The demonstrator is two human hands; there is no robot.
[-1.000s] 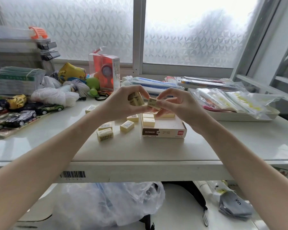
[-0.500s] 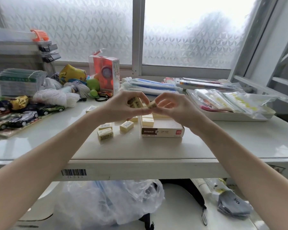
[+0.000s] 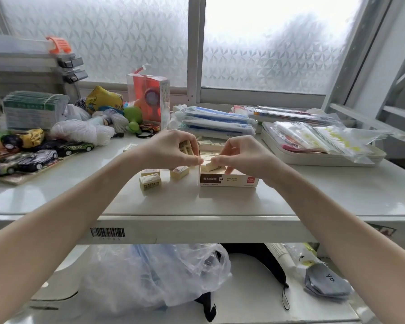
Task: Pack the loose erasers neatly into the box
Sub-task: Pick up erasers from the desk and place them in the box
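Note:
A shallow open cardboard box (image 3: 229,181) with a brown label sits mid-table; several cream erasers lie inside it. My right hand (image 3: 241,157) pinches one eraser (image 3: 212,163) low over the box's left part, touching the erasers there. My left hand (image 3: 171,150) hovers just left of the box, closed around two erasers (image 3: 185,147). Three loose erasers (image 3: 150,182) (image 3: 179,172) (image 3: 150,171) lie on the table left of the box, and another eraser (image 3: 129,147) lies farther back.
Toy cars (image 3: 35,157) and white yarn (image 3: 82,132) crowd the left side. An orange packaged toy (image 3: 149,101) stands behind the hands. Stacked packets (image 3: 218,122) and a tray of plastic bags (image 3: 323,146) fill the back right. A plastic bag (image 3: 154,277) lies under the table.
Both hands have come down from above the table to the box. My right hand has lowered its eraser into the box's left part. The left hand still holds its erasers.

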